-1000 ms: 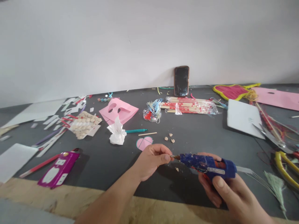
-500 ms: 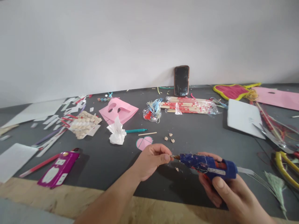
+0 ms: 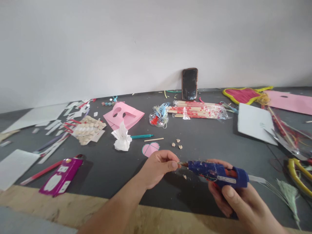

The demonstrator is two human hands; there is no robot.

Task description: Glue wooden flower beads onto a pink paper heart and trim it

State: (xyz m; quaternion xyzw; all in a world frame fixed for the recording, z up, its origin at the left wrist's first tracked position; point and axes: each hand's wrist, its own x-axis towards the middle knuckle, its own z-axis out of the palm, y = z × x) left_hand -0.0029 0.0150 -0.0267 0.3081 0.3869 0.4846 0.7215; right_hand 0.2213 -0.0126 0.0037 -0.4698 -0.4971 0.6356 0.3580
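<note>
My right hand [image 3: 240, 198] is wrapped round a blue hot glue gun [image 3: 216, 173], its nozzle aimed left. A glue stick [image 3: 256, 178] pokes out of its back end. My left hand [image 3: 162, 169] is closed in a pinch right at the nozzle tip; whatever it holds is too small and covered to make out. Below the nozzle a small beige bead cluster [image 3: 184, 177] lies on the grey table, and several similar bead clusters [image 3: 178, 140] sit beyond my left hand. A pink paper heart [image 3: 150, 149] with dark lines is just past my left wrist.
Behind lie a teal pen [image 3: 142, 136], a crumpled tissue [image 3: 122, 139], pink cut paper [image 3: 124, 114] and bagged sticks [image 3: 200, 110]. A phone [image 3: 189, 84] leans on the wall. Scissors with yellow handles [image 3: 298, 175] and a pale green tassel [image 3: 289, 195] are at right, a purple case [image 3: 60, 177] at left.
Almost nothing differs. The glue gun and my right hand have shifted very slightly to the right, while my left hand keeps its pinch at the nozzle.
</note>
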